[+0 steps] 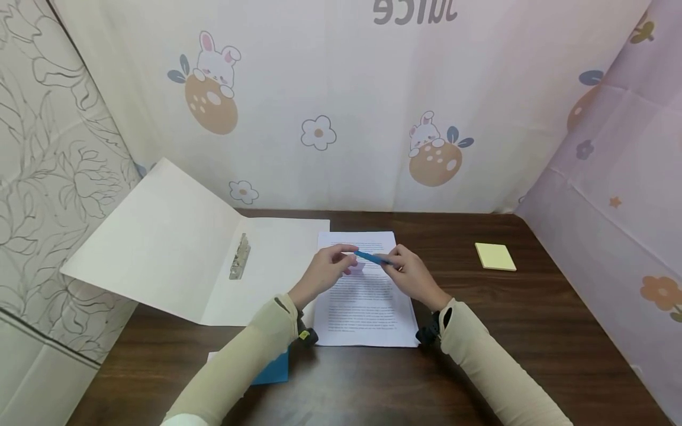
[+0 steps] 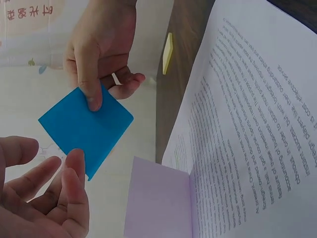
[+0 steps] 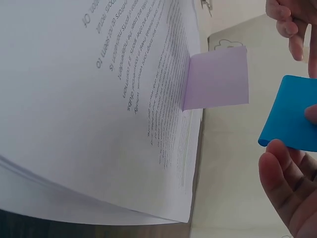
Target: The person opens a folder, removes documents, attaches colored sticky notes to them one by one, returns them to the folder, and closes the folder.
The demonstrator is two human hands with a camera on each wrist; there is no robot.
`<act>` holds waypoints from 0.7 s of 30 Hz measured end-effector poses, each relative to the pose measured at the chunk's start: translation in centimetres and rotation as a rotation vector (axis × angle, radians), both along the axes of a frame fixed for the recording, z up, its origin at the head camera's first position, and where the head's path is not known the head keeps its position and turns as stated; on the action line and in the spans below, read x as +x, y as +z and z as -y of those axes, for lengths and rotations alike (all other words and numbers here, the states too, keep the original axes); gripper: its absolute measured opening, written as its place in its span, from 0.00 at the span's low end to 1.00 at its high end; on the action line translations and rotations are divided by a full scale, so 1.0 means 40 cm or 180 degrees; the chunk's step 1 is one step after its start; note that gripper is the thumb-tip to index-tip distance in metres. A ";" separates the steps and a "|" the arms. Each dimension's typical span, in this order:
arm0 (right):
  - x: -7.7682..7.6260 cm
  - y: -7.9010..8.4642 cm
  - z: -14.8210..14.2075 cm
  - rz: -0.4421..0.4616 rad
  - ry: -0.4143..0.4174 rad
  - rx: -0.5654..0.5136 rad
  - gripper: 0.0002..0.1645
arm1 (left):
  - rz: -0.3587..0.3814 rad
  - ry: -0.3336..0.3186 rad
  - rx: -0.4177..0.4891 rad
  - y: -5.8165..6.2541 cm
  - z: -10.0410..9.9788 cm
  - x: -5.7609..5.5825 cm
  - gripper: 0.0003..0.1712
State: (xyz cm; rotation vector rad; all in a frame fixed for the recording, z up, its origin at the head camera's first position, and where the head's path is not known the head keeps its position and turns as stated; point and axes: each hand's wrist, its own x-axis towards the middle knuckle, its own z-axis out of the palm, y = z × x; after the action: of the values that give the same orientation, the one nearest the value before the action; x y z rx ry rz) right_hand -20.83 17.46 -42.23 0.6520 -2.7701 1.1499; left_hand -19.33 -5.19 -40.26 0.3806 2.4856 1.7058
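Note:
My right hand (image 1: pixel 414 277) pinches a thin blue square of paper (image 2: pixel 86 126) above a stack of printed pages (image 1: pixel 367 307). In the left wrist view, the right thumb (image 2: pixel 90 82) lies on the blue square's upper face. Close to its other end is my left hand (image 2: pixel 47 198), its fingers loosely spread; whether a fingertip touches the blue edge I cannot tell. A purple sticky note (image 3: pixel 218 79) stands up from the top page, partly hidden by the hands in the head view.
An opened white folder (image 1: pixel 154 248) with a metal clip (image 1: pixel 240 257) lies left of the pages. A yellow sticky-note pad (image 1: pixel 495 257) is on the right. Another blue piece (image 1: pixel 274 370) lies partly under the left sleeve. Curtains border the table's back and right side.

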 end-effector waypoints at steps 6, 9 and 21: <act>0.005 -0.004 0.001 -0.0034 0.0049 0.0162 0.15 | 0.0152 -0.0052 0.0072 0.002 -0.017 0.002 0.17; 0.008 -0.007 0.002 -0.0085 0.0068 0.0227 0.14 | 0.0176 -0.0026 0.0029 0.000 -0.020 0.001 0.18; 0.019 -0.002 0.008 -0.0110 0.0163 0.0123 0.16 | 0.0055 0.0099 -0.0015 -0.006 -0.020 -0.005 0.15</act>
State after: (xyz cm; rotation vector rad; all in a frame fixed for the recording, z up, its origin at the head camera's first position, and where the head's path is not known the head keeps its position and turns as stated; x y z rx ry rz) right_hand -20.07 17.14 -42.32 0.7433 -2.7688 1.0861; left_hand -19.53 -4.40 -40.51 0.3270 2.4959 1.7068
